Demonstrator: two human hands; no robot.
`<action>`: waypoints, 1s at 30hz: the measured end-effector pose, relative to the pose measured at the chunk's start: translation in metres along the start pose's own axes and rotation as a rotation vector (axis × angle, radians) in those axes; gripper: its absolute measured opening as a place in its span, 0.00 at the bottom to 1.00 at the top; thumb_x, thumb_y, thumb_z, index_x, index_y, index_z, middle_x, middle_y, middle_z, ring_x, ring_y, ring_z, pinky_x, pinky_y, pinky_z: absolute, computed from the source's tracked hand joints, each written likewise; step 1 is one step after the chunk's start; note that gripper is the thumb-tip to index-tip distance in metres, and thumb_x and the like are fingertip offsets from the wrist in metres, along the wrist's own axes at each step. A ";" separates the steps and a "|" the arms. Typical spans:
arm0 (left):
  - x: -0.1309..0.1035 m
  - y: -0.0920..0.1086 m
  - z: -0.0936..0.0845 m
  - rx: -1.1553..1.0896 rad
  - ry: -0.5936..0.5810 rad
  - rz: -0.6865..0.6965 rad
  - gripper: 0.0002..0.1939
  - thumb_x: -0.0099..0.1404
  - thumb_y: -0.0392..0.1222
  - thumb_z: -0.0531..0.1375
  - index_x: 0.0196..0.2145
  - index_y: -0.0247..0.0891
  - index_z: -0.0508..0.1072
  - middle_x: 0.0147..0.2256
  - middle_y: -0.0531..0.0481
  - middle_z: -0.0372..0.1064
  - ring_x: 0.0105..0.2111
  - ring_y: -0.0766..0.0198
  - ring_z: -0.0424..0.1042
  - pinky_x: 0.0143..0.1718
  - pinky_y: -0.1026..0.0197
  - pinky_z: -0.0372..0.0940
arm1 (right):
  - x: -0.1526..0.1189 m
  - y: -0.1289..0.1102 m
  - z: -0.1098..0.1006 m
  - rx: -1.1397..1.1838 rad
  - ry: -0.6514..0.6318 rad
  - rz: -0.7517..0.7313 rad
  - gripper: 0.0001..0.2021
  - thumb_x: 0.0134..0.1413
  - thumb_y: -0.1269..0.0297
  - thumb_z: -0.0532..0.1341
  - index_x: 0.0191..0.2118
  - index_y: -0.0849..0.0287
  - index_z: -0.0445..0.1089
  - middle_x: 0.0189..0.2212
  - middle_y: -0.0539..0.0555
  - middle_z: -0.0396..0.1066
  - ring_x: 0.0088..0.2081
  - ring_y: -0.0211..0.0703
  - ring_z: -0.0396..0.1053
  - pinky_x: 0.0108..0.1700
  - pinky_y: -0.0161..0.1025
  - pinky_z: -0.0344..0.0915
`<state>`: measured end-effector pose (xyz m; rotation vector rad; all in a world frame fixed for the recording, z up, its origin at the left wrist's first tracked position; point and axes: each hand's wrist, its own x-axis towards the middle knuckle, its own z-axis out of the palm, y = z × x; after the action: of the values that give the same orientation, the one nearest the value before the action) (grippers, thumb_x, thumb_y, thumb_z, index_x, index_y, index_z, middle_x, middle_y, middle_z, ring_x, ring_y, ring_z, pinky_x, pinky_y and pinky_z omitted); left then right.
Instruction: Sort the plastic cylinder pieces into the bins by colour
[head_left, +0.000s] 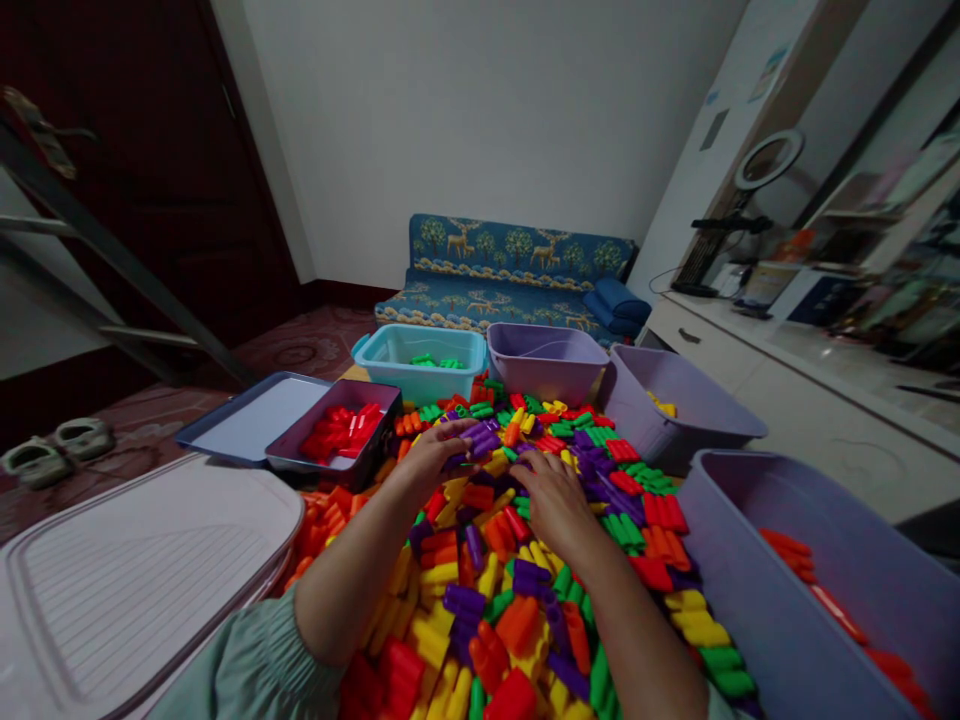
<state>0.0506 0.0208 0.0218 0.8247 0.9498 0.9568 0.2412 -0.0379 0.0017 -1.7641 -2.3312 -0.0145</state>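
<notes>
A large heap of small plastic tube pieces (439, 635) in red, orange, yellow, green and purple spreads before me, many joined side by side. My left hand (439, 455) is at the far part of the heap, its fingers closed around purple tube pieces (482, 438). To its right, my right hand (553, 492) lies palm down over the heap with bent fingers. Its fingertips reach in among yellow and green pieces, and whatever they grip is hidden. The two hands are a little apart.
Behind the heap stand a light blue bin (424, 378) holding green pieces and a purple bin (547, 375). More purple bins (660, 430) (757, 600) line the right side. At left are a dark box (394, 405) of red pieces, its blue lid (251, 420) and a pale lid (142, 570).
</notes>
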 end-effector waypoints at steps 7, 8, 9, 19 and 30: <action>-0.001 -0.004 0.001 0.005 -0.014 0.024 0.16 0.51 0.27 0.66 0.37 0.34 0.67 0.29 0.49 0.73 0.25 0.64 0.75 0.27 0.63 0.71 | 0.008 0.005 0.003 0.136 0.055 0.130 0.13 0.53 0.72 0.59 0.44 0.57 0.72 0.43 0.59 0.72 0.49 0.51 0.66 0.51 0.46 0.58; -0.001 -0.005 0.001 0.006 -0.029 0.025 0.17 0.50 0.27 0.67 0.37 0.33 0.67 0.29 0.48 0.73 0.26 0.63 0.75 0.27 0.63 0.71 | 0.009 0.005 0.003 0.220 0.110 0.170 0.14 0.52 0.71 0.59 0.46 0.57 0.71 0.42 0.59 0.73 0.48 0.51 0.67 0.50 0.46 0.59; 0.000 -0.005 0.000 0.008 -0.044 0.025 0.17 0.49 0.28 0.68 0.37 0.33 0.68 0.29 0.48 0.74 0.26 0.63 0.75 0.28 0.63 0.71 | 0.010 0.006 0.003 0.333 0.171 0.213 0.14 0.52 0.70 0.59 0.47 0.57 0.70 0.41 0.58 0.74 0.46 0.50 0.69 0.49 0.46 0.60; 0.003 -0.013 -0.001 0.034 -0.159 0.049 0.23 0.41 0.35 0.73 0.37 0.33 0.75 0.30 0.49 0.75 0.26 0.66 0.74 0.31 0.64 0.71 | 0.011 -0.021 -0.003 1.363 0.197 0.386 0.15 0.42 0.55 0.66 0.33 0.59 0.66 0.23 0.47 0.69 0.25 0.38 0.67 0.26 0.34 0.65; -0.002 -0.008 0.007 -0.051 -0.190 -0.002 0.13 0.60 0.47 0.63 0.34 0.32 0.75 0.28 0.47 0.72 0.27 0.66 0.73 0.32 0.63 0.72 | 0.011 -0.022 -0.006 1.306 0.182 0.401 0.21 0.39 0.58 0.67 0.41 0.62 0.70 0.28 0.52 0.73 0.24 0.38 0.68 0.25 0.35 0.65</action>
<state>0.0591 0.0153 0.0183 0.8556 0.7595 0.8804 0.2184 -0.0346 0.0117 -1.3075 -1.1897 1.0669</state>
